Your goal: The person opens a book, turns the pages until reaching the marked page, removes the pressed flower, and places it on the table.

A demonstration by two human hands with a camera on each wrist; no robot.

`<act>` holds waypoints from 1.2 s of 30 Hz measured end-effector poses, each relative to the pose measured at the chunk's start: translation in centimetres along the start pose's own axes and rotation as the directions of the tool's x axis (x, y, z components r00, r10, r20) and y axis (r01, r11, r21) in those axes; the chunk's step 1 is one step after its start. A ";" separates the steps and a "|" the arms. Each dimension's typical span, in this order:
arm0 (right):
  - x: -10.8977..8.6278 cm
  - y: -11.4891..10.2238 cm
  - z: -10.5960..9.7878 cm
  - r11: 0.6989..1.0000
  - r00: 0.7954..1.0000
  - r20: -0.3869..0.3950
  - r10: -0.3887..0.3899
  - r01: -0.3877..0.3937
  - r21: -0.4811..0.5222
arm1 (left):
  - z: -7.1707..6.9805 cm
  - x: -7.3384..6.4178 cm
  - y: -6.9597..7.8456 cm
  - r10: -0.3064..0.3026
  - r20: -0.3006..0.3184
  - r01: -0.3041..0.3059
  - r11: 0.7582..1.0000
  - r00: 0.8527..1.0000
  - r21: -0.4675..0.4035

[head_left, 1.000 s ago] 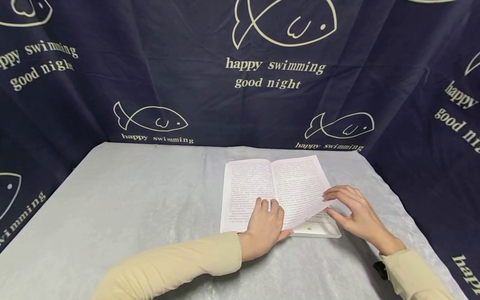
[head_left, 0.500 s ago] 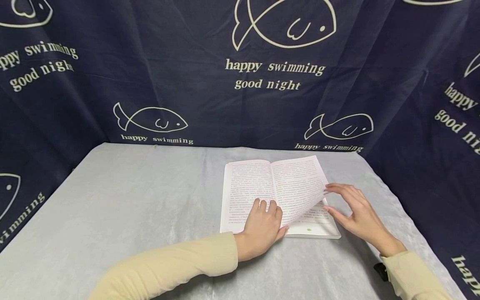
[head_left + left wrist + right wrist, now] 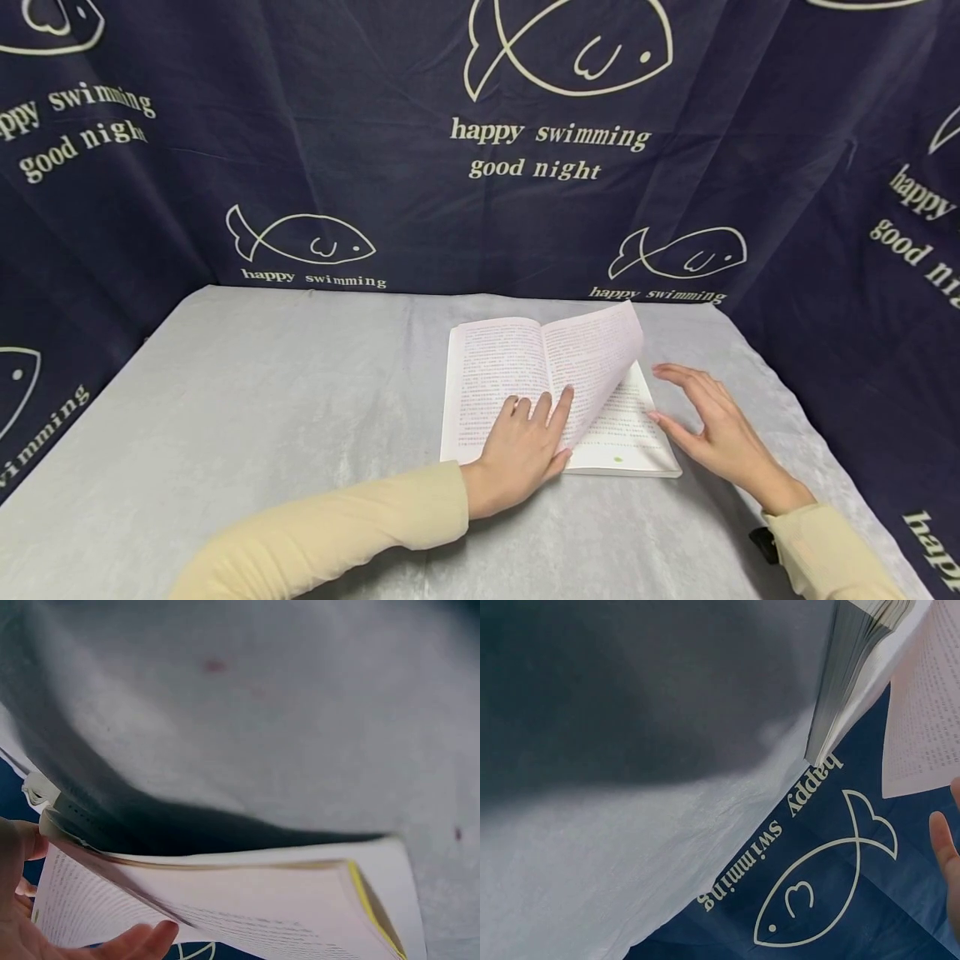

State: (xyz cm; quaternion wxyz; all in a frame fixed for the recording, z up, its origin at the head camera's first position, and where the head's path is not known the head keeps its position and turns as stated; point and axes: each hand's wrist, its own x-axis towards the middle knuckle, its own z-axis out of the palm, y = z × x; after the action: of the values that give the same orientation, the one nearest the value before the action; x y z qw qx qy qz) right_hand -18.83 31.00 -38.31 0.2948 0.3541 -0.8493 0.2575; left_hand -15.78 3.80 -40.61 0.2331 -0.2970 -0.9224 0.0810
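An open book [image 3: 491, 358] lies on the grey cloth, its pages full of small print. My left hand [image 3: 517, 458] rests across the lower part near the gutter, thumb at the bottom edge and index finger stretched onto the right-hand leaf. That leaf [image 3: 596, 350] stands curled up, baring the page beneath [image 3: 618, 442] with a small green mark. To the right, my right hand [image 3: 716, 429] is spread, thumb and fingers apart by the book's edge, holding nothing. In the left wrist view, fingers [image 3: 154, 941] lie over the printed page. The right wrist view shows the raised leaf [image 3: 926, 712] near the fingertips.
A grey cloth [image 3: 285, 400] covers the table. Dark blue curtains [image 3: 405, 225] with white fish and lettering enclose the back and sides. A dark object [image 3: 763, 543] sits at the right sleeve's cuff.
The right-hand leaf has left my right hand's fingers and curled up toward the left, uncovering more of the page below. My left index finger has stretched out onto the leaf.
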 end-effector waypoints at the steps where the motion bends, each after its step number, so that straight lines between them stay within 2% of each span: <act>1: -0.1 0.0 0.0 1.000 1.000 0.013 0.004 -0.004 -0.004 | 0.0 0.0 0.0 -0.003 -0.006 0.003 1.000 1.000 -0.002; 10: -0.7 -0.3 0.1 0.995 0.988 0.137 0.068 -0.057 -0.083 | 0.3 0.1 -0.1 -0.004 -0.065 -0.001 0.997 0.998 -0.072; 16: -1.0 -0.7 0.3 0.987 0.963 0.230 0.138 -0.115 -0.109 | 0.4 0.0 -0.3 -0.001 -0.119 -0.010 0.996 0.993 -0.094; 19: -1.1 -0.7 0.4 0.988 0.959 0.253 0.125 -0.097 -0.120 | 0.5 0.0 -0.4 0.002 -0.160 -0.019 0.994 0.987 -0.105; 23: -1.2 -0.7 0.6 0.993 0.964 0.258 0.064 -0.037 -0.110 | 0.6 0.0 -0.5 0.010 -0.206 -0.035 0.992 0.978 -0.120; 27: -1.3 -0.7 0.8 0.994 0.964 0.265 0.025 0.004 -0.108 | 0.4 0.0 -0.6 0.016 -0.223 -0.045 0.992 0.975 -0.122; 36: -1.8 -0.6 0.9 0.992 0.944 0.324 0.061 -0.022 -0.124 | 0.3 -0.1 -0.7 0.010 -0.256 -0.043 0.992 0.967 -0.120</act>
State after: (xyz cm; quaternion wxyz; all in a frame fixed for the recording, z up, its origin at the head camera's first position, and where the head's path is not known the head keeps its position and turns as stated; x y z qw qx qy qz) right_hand -17.64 30.82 -40.07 0.1646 0.3558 -0.9076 0.1504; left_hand -16.22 3.16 -40.68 0.3293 -0.3313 -0.8841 -0.0126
